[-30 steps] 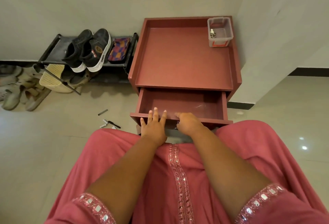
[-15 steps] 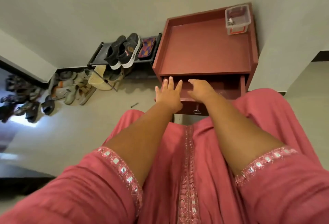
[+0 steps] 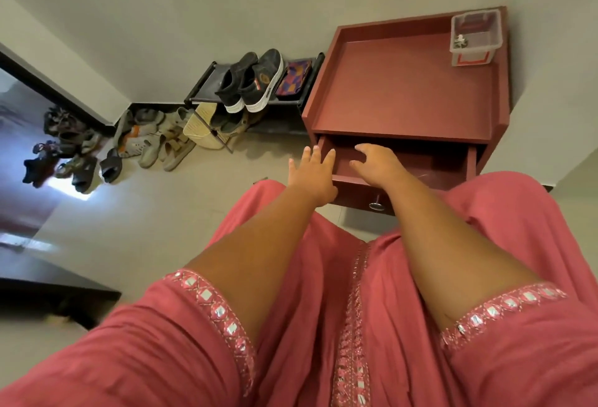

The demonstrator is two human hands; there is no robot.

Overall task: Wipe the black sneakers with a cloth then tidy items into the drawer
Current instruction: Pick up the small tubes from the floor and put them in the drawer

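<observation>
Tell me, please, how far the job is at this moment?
Looks done: the pair of black sneakers with white soles stands on the low black shoe rack; whether it was wiped cannot be told. In hand: the reddish-brown wooden drawer is open, with the left hand at its corner and the right hand over it, both holding nothing. Left: putting items inside.

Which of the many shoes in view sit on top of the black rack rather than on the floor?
Only the pair of black sneakers with white soles, standing side by side on the black shoe rack beside the red-brown cabinet. The beige sandals lie on the floor.
</observation>
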